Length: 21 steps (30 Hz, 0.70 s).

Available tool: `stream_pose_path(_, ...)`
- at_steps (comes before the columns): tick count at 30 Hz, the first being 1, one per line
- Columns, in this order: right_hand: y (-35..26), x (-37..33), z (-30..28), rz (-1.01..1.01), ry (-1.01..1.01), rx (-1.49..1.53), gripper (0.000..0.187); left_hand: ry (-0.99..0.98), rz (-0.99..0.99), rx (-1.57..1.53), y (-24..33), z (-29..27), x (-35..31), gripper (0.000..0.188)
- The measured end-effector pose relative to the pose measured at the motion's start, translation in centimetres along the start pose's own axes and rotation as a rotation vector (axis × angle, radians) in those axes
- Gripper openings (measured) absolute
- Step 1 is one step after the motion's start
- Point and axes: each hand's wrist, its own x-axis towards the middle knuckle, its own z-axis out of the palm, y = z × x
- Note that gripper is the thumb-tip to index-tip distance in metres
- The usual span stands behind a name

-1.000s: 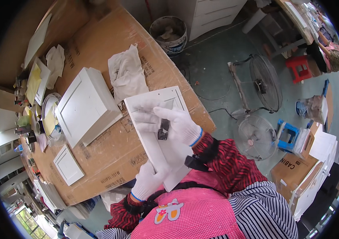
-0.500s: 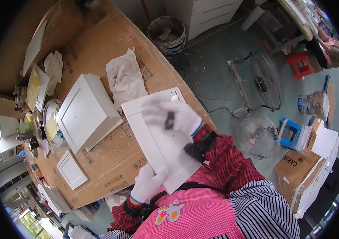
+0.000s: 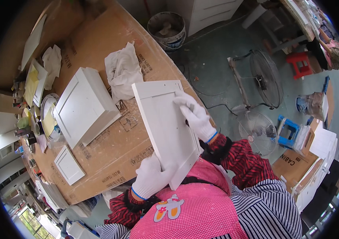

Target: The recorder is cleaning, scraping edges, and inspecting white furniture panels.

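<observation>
Shifted across the panel (image 3: 165, 119) since the earlier frame, the right hand (image 3: 196, 118) is set along its right side; whether anything is gripped cannot be told. The panel's lower left edge is clamped in the left hand (image 3: 151, 179), apparently for steadiness, between the apron (image 3: 205, 205) and the tabletop (image 3: 97, 165).

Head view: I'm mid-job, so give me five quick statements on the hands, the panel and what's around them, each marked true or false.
1. The left hand grips the white panel by its edge. True.
2. The right hand is resting on the crumpled cloth. False: the right hand is at the right side of the white panel.
3. The crumpled cloth lies on the brown-covered table. True.
4. Both hands are bare. False: both wear white gloves.
5. The red stool stands on the floor. True.
</observation>
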Motion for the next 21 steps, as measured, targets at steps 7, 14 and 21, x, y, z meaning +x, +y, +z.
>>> stream_pose_path(7, -2.9, -10.2, -8.6, 0.884, -0.456, 0.143, 0.031, -0.049, -0.036, 0.001, -0.1, 0.0, 0.2, 0.046)
stream_pose_path(14, -4.4, -4.4, -8.4, 0.489, -0.271, -0.656, 0.024, 0.183, -0.084, -0.269, -2.7, 1.0, 1.3, 0.05)
stream_pose_path(21, 1.7, 7.5, -1.8, -0.114, 0.056, -0.557, 0.03, 0.173, 0.054, -0.347, -5.7, 1.7, 3.3, 0.046)
